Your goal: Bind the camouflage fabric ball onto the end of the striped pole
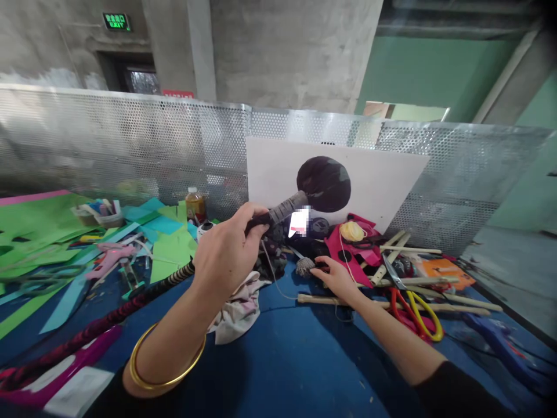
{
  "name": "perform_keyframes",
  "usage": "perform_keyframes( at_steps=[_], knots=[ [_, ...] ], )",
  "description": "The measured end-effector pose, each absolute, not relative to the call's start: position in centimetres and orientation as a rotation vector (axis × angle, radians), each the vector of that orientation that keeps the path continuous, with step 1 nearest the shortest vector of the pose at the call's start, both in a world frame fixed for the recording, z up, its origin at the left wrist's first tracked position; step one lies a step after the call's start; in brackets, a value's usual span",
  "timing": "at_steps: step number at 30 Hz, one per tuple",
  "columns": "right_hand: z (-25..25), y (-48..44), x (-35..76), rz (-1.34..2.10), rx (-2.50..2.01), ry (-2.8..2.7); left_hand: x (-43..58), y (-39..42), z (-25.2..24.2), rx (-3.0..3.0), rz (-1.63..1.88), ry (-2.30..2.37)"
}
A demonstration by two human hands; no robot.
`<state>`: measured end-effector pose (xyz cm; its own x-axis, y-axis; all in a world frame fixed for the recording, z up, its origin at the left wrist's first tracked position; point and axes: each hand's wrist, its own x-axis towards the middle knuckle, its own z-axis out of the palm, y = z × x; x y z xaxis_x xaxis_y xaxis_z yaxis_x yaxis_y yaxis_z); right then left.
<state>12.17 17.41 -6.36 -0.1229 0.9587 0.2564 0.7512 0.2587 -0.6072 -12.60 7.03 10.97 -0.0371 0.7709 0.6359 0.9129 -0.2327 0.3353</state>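
My left hand (228, 247) is closed around a long wrapped stick (143, 299), which slants from the lower left up to the middle. A round black head (324, 183) tops the stick, above a grey wrapped neck (288, 208). Grey yarn hangs from near my left hand down to the table. My right hand (337, 277) is at a small grey ball of yarn (305, 266), its fingertips by the ball's right side; whether they grip it is unclear.
Red and yellow scissors (413, 310) and wooden sticks (395, 303) lie at the right, near pink felt (335, 244). A crumpled cloth (239, 313) sits centre. Green paper (169, 249), a pink glue gun (111, 255) and a bottle (195, 205) stand left. Behind is a white board (270, 174).
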Motion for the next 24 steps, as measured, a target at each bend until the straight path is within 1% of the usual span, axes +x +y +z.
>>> perform_keyframes(
  at_steps=[6,16,24],
  knots=[
    [-6.4,18.0,10.6,0.389,-1.628,-2.018,-12.6,6.9,10.9,-2.056,-1.132,-1.81],
    [-4.9,17.1,11.0,0.331,-1.533,-2.201,-12.5,7.0,10.9,-2.04,-1.146,-1.827],
    [-4.7,16.1,11.6,0.17,-1.536,-2.277,-12.2,7.0,10.8,-2.072,-1.146,-1.811]
  ],
)
